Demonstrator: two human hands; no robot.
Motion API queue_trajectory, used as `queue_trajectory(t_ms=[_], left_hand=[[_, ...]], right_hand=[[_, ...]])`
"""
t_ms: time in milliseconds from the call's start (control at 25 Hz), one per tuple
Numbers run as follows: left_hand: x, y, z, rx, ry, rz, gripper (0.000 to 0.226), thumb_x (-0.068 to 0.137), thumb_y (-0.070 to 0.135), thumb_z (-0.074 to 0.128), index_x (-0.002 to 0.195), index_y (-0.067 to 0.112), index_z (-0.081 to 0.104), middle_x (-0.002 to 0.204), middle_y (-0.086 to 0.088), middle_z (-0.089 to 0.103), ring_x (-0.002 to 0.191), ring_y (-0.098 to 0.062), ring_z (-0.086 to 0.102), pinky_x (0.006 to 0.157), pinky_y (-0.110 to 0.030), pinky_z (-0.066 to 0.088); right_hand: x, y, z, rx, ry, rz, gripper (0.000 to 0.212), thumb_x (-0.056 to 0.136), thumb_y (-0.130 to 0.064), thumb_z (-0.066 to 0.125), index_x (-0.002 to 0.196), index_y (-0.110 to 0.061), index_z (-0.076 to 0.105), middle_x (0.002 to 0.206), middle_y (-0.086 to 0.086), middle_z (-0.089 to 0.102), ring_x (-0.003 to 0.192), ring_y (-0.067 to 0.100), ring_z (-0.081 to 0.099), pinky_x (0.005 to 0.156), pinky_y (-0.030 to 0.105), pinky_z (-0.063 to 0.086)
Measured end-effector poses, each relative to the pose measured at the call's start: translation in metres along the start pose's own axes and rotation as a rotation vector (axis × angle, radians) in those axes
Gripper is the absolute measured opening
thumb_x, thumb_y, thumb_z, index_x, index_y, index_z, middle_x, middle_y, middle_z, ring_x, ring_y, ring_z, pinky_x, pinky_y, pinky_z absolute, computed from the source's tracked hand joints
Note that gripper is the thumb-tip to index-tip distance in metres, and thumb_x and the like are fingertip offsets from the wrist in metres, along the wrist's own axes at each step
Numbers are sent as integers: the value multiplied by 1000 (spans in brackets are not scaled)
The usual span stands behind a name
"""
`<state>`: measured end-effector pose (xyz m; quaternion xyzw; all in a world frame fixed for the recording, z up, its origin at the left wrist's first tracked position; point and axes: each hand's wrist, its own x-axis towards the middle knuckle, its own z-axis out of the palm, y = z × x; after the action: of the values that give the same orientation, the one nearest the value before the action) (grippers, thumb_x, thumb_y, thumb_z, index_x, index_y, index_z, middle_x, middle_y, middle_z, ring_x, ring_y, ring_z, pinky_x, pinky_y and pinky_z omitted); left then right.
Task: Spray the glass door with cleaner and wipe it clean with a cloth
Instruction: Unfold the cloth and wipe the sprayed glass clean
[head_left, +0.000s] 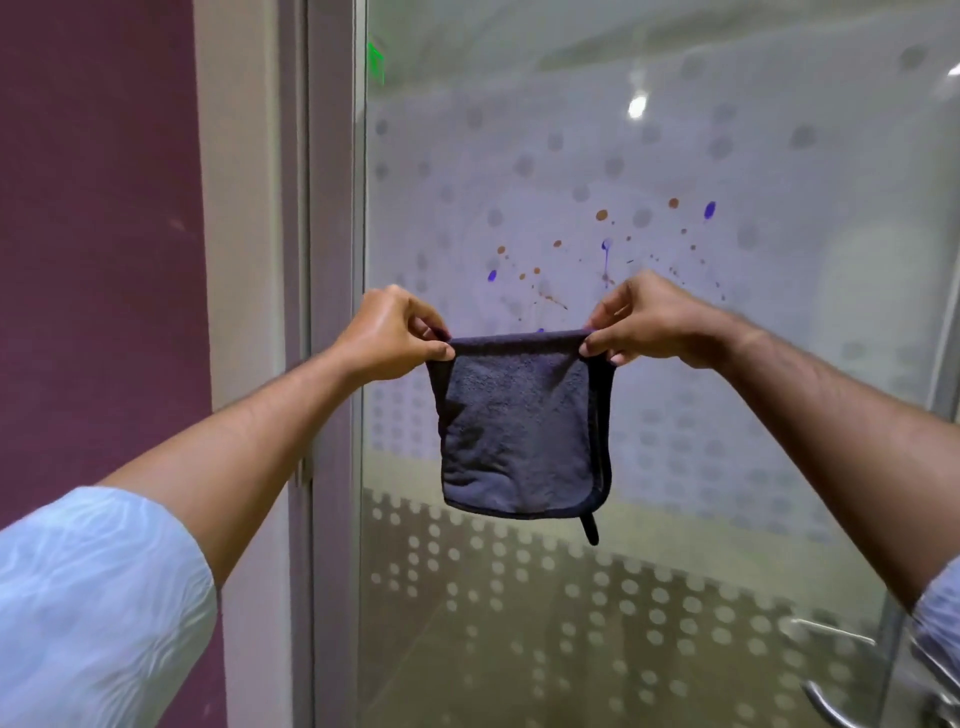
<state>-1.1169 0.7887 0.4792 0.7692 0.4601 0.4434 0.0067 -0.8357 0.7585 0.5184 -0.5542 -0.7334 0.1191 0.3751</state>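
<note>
Left hand (395, 332) and right hand (644, 322) pinch the cloth's (519, 431) top corners; it hangs downward.

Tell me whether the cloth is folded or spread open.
Folded. The dark cloth hangs doubled from both hands, left hand and right hand, with layered edges visible down its right side.

My glass door (675, 415) carries orange and purple splatters (602, 244) across its frosted middle, near its left edge.
</note>
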Motion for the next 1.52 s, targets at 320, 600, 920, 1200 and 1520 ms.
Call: queue_trajectory(t_ms=[320,600,920,1200,1520], left_hand=[[110,-45,6,-88,85,189,15,73,22,83,86,17,78,70,-1,70,58,-7,57,50,-8,43],[185,-53,12,-184,158,391,17,74,22,82,89,16,78,71,6,68,66,-2,63,64,-18,52],[198,-59,26,-175,239,575,13,77,17,76,89,13,75,81,-2,73,71,-12,66,75,-31,59],[198,-62,38,-136,325,606,39,78,18,71,116,17,61,88,-3,69,88,-24,63,81,-38,52],[198,-94,58,58,640,498,65,83,57,58,134,18,49,126,-15,51,109,-32,47,83,-40,43]], right_hand=[[65,-19,2,-84,344,-50,15,75,-2,76,78,-16,73,73,13,71,63,19,64,63,33,58],[95,-41,9,-391,734,-64,14,74,-7,68,83,-17,70,61,-2,64,46,7,53,39,12,40],[115,-32,46,-949,960,-124,4,84,-3,60,87,-4,63,91,13,47,82,26,43,59,29,36],[120,-32,113,-873,902,33,54,87,-31,57,131,-1,50,125,32,51,117,46,48,95,43,43],[159,-23,166,-858,890,141,94,83,-77,27,154,-25,-6,154,38,-14,139,58,-16,107,77,-4]])
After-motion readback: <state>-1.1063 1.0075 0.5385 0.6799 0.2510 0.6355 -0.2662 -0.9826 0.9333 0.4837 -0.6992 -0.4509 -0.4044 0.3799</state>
